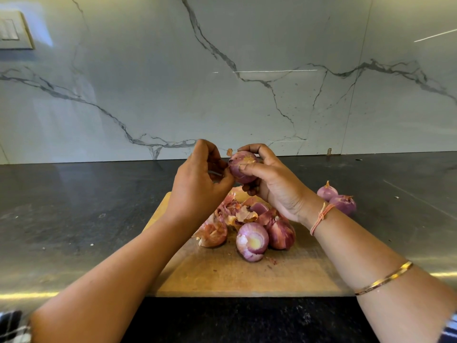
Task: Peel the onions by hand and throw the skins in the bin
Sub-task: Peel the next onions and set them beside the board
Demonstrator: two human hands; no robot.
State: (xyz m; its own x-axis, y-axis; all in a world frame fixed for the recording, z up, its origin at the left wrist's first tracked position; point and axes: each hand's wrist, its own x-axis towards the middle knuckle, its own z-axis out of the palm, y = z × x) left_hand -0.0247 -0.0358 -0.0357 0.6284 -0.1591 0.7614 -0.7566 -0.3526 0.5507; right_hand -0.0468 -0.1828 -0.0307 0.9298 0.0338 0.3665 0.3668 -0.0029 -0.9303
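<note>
Above board edge (pixel 161 206), right hand (pixel 272 186) grips onion (pixel 241 168) — left hand (pixel 200 181) pinching

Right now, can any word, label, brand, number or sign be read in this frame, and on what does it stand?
No readable text anywhere in this view.
Wall switch plate: blurred, no legible marking.
Cutting board, held onion, bangle: no lettering shows.

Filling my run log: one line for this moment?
step: peeling | right hand: holds onion | left hand: picks at it | cutting board: loose skins, more onions
</note>
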